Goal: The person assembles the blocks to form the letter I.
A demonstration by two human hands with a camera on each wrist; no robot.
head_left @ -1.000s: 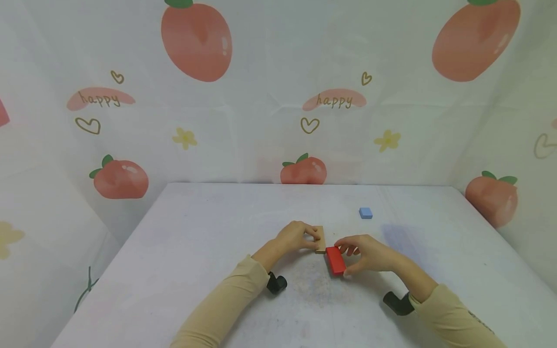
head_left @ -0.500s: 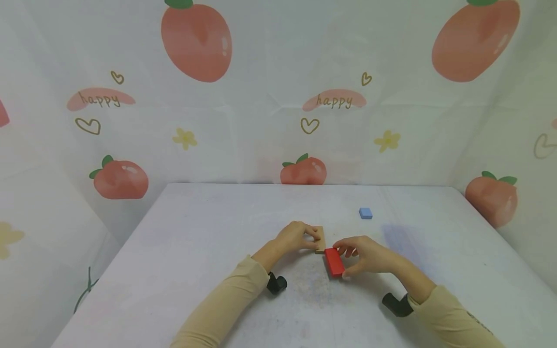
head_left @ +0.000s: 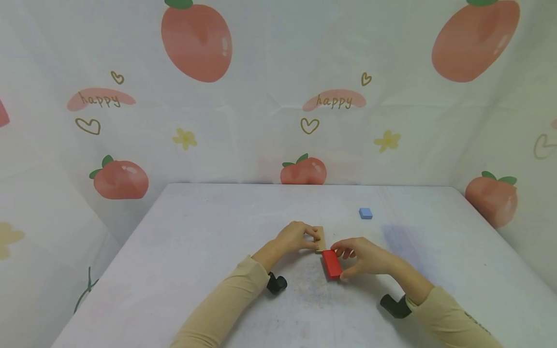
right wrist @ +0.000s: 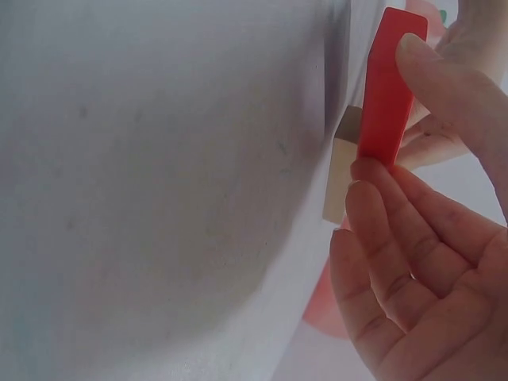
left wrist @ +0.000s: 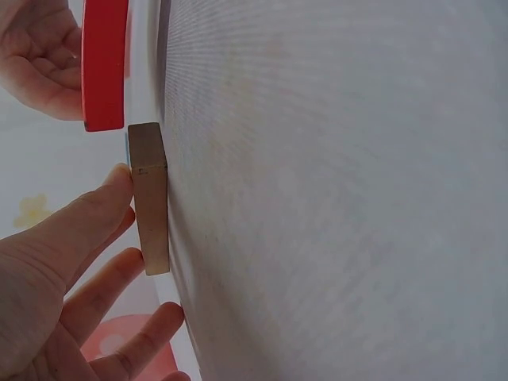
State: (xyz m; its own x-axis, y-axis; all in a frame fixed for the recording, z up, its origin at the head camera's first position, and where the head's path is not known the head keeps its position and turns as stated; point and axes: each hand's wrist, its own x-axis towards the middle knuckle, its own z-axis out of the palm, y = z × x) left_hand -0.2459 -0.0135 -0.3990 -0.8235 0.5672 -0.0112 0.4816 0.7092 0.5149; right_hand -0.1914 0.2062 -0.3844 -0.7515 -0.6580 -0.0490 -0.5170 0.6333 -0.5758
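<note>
A red rectangular block (head_left: pixel 332 264) is pinched lengthwise by my right hand (head_left: pixel 366 256), thumb at its near end and fingertips at the far end. In the left wrist view the red block (left wrist: pixel 104 67) hangs slightly above the table surface. Just beyond it, a tan wooden block (head_left: pixel 320 239) lies flat on the table. Fingertips and thumb of my left hand (head_left: pixel 296 236) rest against the upper part of that wooden block, loosely bent rather than wrapped round it. The wooden block (right wrist: pixel 342 171) is partly behind the red one in the right wrist view.
A small blue block (head_left: pixel 365 213) sits farther back on the right. The white table (head_left: pixel 226 232) ends at a printed cloth backdrop (head_left: pixel 252 121). Black camera mounts (head_left: pixel 276 283) stick out at both wrists.
My right hand has carried the red block slightly left and toward me, its far end now near the wooden block's near end. The left hand and the wooden block stay put.
</note>
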